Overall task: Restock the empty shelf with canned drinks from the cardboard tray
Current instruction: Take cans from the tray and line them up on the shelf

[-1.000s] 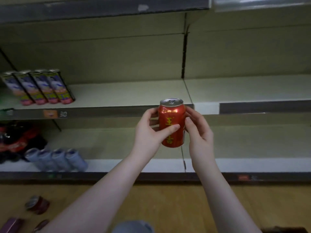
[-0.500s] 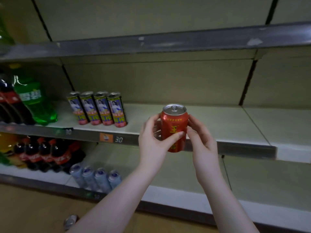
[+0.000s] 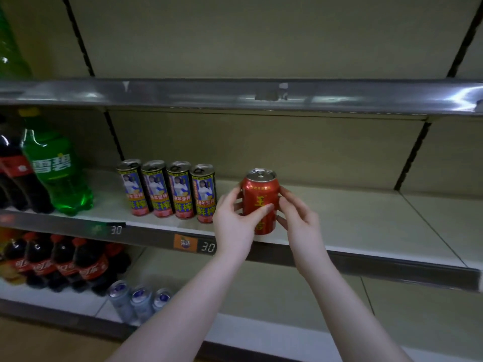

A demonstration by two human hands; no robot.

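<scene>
while upright, red can (image 3: 261, 192) between hands (image 3: 231, 228) (image 3: 304, 226)

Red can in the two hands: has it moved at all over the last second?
Yes. The red can has come up and left: it now is level with the shelf, close beside the four tall cans.

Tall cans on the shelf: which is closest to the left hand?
The rightmost tall can, just beside the left hand; the other three stand farther left.
</scene>
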